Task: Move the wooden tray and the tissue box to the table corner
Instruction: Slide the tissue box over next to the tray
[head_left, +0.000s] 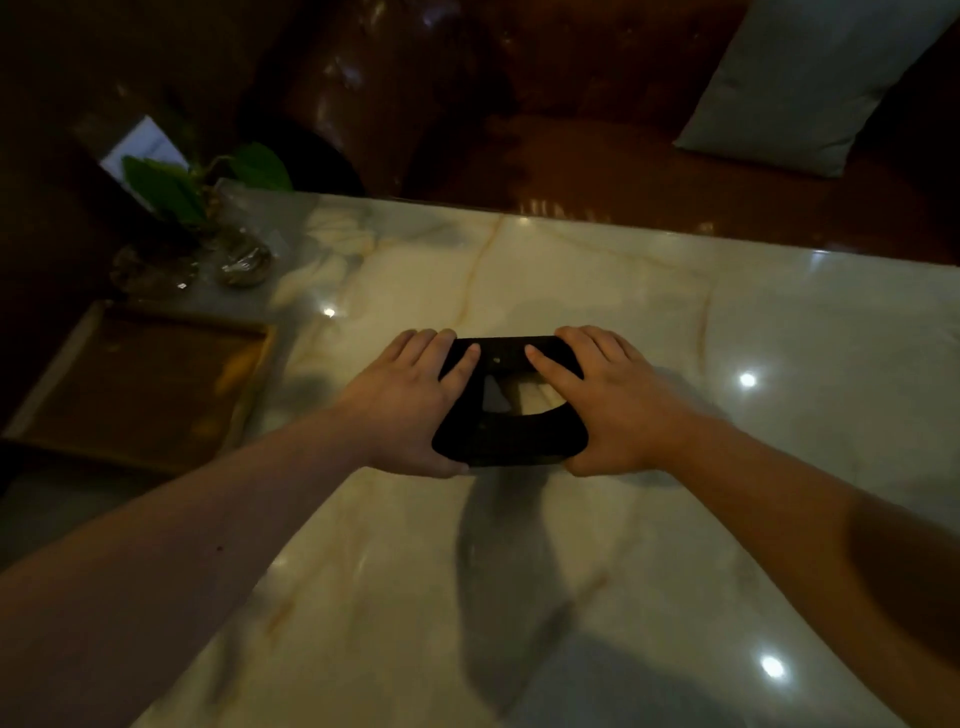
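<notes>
Starting at the far left, a plant (208, 192) in a glass vase stands on the tabletop (571, 291) corner, and just near of it lies the wooden tray (140, 384), already at the left edge. Right of the tray, well apart from it, sits the black tissue box (511, 410), a white tissue showing through its top slot. The left hand (410, 405) is pressed against the box's left side, fingers wrapped over the top, and the right hand (608, 405) mirrors it on the right side, so both hold the box between them. Whether the box is lifted or resting, I cannot tell. Its long axis runs near to far. The corner lies left and far of the hands, so the coming move looks like a leftward carry, with the left arm leading toward the tray
</notes>
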